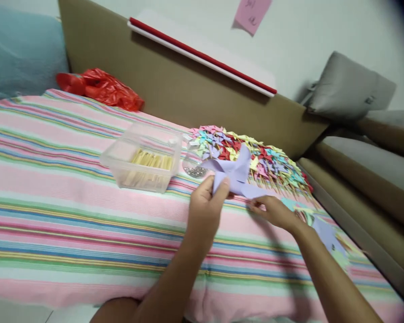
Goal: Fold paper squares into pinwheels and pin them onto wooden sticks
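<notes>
A pink cloth with multicoloured stripes (87, 224) covers the whole work surface. Toward its back lies a broad cluster of small paper pinwheels on thin sticks (267, 159), in red, yellow, pink, turquoise and purple; these look finished, and they are many. Left of the cluster, a clear plastic rectangular box (121, 172) holds pale wooden sticks (151, 160), seemingly unused. To the right lie loose flat pieces of coloured paper (330, 235), so more material appears left to work.

The left hand (207, 202) pinches a purple paper pinwheel (234, 177) between thumb and fingers, above the cloth in front of the cluster. The right hand (276, 211) is curled at its outstretched lower blade; whether it grips the paper I cannot tell. This one seems partly formed: that blade looks unfolded, and no stick shows on it. Smallest are the silvery metal pins (195, 171) in a round clear dish (190, 159) beside the box.
</notes>
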The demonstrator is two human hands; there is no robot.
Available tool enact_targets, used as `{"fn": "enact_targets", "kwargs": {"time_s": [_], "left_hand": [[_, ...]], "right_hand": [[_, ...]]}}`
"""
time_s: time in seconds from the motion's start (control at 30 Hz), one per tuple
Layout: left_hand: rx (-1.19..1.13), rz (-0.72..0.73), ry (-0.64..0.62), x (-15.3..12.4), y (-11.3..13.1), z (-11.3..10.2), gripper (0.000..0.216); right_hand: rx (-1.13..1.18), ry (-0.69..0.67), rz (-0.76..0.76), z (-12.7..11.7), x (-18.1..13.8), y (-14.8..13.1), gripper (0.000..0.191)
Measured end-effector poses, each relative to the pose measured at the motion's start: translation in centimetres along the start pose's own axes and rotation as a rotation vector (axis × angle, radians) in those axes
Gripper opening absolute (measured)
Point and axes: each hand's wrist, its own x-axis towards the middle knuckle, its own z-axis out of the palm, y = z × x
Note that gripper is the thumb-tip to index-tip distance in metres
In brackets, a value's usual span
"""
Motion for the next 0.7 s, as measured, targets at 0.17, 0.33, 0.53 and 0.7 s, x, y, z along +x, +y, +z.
{"fn": "enact_targets", "kwargs": {"time_s": [0.17,0.33,0.53,0.7], "left_hand": [[-0.03,0.014,0.03,0.5,-0.5,0.4,0.02],[0.038,0.001,0.062,0.7,-1.5,0.5,0.023],[0.173,-0.014,0.036,0.9,-2.8,1.1,0.023],[0.314,0.007,0.031,0.9,-3.5,1.1,0.024]], "right_hand": [[0.053,0.11,0.05,1.7,-2.8,1.3,0.025],[0.081,0.3,0.089,5.3,-7.1,0.2,0.044],[-0.126,0.232,0.007,7.4,-7.6,-1.3,0.046],[-0.107,0.267,0.058,6.8,-7.1,-2.0,0.038]]}}
